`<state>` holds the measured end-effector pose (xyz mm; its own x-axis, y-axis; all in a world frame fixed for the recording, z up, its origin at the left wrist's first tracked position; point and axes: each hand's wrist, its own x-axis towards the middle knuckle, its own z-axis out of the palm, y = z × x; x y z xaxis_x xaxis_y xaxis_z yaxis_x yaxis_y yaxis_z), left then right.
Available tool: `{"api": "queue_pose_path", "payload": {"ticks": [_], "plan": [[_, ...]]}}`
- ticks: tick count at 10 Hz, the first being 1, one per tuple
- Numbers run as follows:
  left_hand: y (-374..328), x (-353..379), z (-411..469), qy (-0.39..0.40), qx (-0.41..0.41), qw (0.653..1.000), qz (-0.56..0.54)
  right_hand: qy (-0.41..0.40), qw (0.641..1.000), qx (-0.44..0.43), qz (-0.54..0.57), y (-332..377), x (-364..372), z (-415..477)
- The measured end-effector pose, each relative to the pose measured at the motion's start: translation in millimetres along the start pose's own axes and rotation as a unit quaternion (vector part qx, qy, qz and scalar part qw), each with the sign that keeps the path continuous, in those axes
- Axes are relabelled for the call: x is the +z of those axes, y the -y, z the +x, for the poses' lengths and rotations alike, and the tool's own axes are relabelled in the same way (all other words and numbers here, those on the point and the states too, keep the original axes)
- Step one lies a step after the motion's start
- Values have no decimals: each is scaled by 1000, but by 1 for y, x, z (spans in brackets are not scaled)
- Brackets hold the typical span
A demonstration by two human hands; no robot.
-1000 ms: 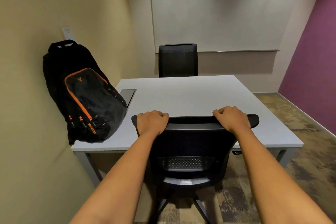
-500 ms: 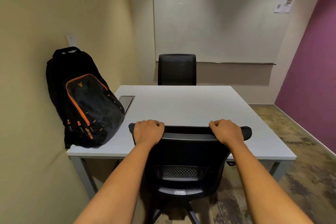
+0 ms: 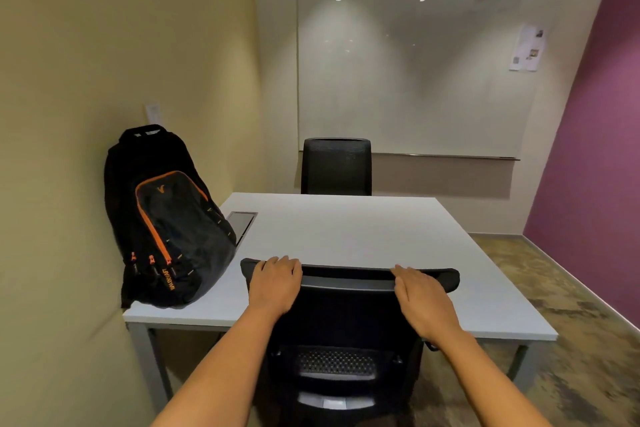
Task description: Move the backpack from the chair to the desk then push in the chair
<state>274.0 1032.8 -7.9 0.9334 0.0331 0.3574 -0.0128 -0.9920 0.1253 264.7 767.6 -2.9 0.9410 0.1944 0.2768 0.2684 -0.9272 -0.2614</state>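
1. Black backpack with orange zipper trim [image 3: 166, 222] stands upright on the white rectangular desk [image 3: 363, 236], at its near-left corner, leaning against the beige wall [image 3: 86, 80], which likely props it.
2. Black mesh-backed office chair [image 3: 346, 322] sits tucked at the desk's near edge, its backrest top overlapping the desktop from this view.
3. Left hand [image 3: 275, 282] and right hand [image 3: 424, 302] lie flattened on the backrest's top rail, fingers extended rather than curled, apparently letting go; spaced wide, probably for a straight push.
4. Second black chair [image 3: 336, 166] stands opposite.
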Motion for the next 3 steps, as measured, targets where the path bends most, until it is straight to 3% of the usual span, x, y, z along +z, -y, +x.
{"api": "queue_pose_path", "payload": {"ticks": [2,3], "plan": [[-6,-27,4,-1,-15,999,36,-30,997,3,69,-1,-20,-32],[-13,-57,22,-82,-6,995,49,-142,974,7,174,6,-50,-49]]}}
